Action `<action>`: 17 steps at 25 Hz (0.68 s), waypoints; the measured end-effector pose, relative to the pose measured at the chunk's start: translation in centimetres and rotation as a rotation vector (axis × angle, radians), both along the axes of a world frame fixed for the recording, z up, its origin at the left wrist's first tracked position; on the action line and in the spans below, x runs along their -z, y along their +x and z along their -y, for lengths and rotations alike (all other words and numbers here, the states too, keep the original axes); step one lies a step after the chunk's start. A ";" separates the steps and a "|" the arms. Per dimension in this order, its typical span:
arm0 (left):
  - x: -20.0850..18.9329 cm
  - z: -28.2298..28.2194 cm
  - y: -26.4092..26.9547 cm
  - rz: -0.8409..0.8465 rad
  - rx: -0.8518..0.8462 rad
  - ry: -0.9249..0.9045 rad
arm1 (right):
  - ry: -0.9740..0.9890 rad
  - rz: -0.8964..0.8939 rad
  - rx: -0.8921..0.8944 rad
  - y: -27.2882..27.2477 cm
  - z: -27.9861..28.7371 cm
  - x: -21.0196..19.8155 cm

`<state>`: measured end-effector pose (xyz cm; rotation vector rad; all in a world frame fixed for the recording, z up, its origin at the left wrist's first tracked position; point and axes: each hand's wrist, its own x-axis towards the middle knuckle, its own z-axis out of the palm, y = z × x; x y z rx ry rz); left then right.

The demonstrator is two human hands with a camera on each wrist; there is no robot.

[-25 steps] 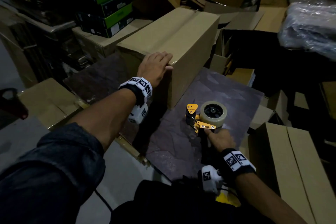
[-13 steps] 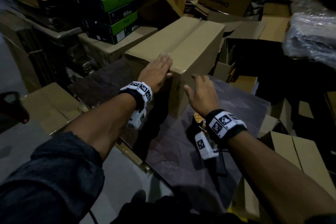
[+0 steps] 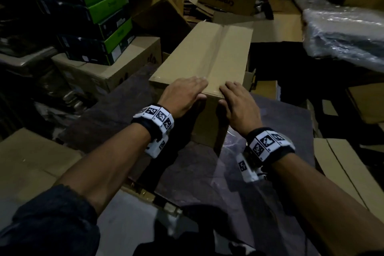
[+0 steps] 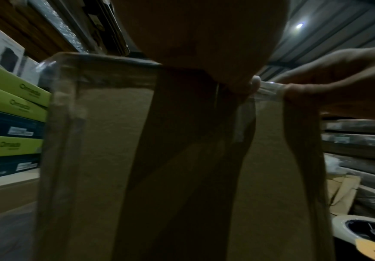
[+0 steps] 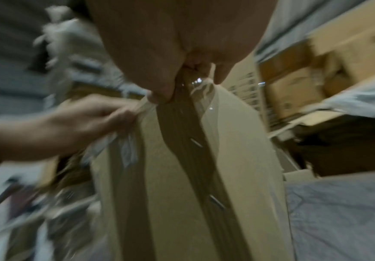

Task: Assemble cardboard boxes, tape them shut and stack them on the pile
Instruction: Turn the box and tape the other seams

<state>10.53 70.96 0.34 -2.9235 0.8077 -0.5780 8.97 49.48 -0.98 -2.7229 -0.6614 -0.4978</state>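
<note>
Flat, straight fingers of left hand point(image 3: 182, 95) and right hand point(image 3: 239, 106) pressing tape end over cardboard box point(image 3: 207, 56) near edge, frame centre, sealing it.

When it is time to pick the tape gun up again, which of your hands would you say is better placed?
Right, probably. The tape gun lies on the right of the box, below the right hand. The left hand rests on the box's near-left edge, farther away.
</note>
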 end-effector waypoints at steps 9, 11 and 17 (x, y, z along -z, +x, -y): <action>0.1 -8.5 2.0 -0.028 0.014 -0.068 | -0.091 -0.033 0.236 -1.3 -2.6 -1.9; 0.3 -8.2 1.7 -0.029 0.025 -0.087 | -0.184 -0.026 0.269 -1.0 -4.1 -2.3; 0.9 -10.8 2.5 -0.132 0.042 -0.252 | -0.297 0.054 0.342 0.3 -6.4 -0.7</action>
